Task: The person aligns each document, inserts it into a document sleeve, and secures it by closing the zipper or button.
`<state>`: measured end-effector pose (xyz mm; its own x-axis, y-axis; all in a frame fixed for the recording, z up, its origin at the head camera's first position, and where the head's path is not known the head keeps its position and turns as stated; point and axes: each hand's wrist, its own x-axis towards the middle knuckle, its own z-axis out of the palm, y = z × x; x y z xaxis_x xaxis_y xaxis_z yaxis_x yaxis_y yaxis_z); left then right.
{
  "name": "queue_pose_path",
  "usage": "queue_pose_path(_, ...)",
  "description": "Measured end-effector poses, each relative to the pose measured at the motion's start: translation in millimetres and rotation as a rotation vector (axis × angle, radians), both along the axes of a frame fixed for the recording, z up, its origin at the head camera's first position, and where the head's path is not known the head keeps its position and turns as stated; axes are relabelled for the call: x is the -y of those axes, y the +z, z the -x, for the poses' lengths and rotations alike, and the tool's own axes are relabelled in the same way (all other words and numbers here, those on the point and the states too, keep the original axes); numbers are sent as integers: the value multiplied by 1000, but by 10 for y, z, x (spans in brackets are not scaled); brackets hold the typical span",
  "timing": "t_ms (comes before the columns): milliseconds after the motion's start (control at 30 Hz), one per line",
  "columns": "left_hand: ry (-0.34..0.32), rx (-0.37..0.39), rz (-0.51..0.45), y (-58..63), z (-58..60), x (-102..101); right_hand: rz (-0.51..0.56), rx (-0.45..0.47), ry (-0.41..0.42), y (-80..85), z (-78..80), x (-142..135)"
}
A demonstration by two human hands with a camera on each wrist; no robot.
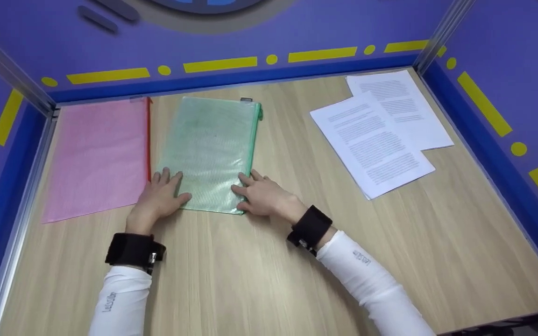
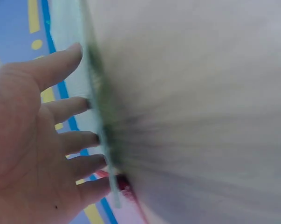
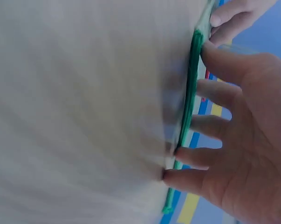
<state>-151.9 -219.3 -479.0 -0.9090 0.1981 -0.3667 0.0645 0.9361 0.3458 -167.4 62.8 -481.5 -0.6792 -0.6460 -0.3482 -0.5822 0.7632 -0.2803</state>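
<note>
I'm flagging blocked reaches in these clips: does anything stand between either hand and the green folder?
Nothing visible does: the left hand touches the green folder at its left edge, the right hand at its right edge. The pink folder lies to the left and the printed sheets to the right, neither in between.

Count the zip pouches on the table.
2: pink pouch on the left; green pouch just right of it, its near end between the left hand and right hand.
</note>
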Motion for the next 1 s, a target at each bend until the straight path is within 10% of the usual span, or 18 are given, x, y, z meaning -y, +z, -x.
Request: queue_pose_path(1000, -108, -214, 192, 13, -129, -858, -52, -79, -190, 37, 450, -478)
